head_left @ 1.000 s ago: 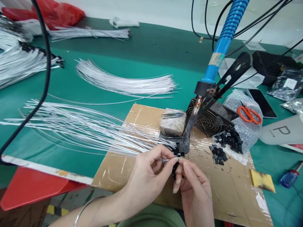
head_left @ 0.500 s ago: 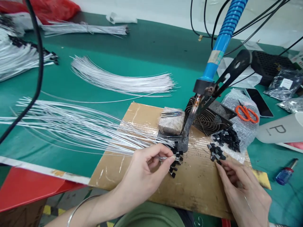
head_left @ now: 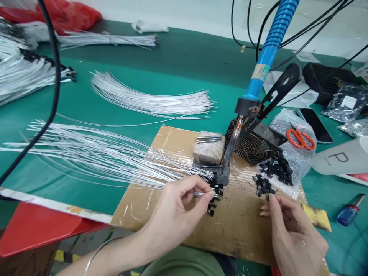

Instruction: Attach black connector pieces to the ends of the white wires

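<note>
Fetching, likely: left hand (head_left: 179, 211) pinching white wire (head_left: 197, 194); right hand (head_left: 296, 230), at its three o'clock, apparently pinching black piece (head_left: 267, 197); next probably needs alignment.

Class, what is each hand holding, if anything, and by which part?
The left hand pinches thin white wire near one end. The right hand is beside small black pieces; whether it grips one cannot be told.

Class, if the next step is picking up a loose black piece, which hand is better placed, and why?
Probably the right hand: it is right beside the loose black pieces. The left hand is farther away and pinches a thin wire.
</note>
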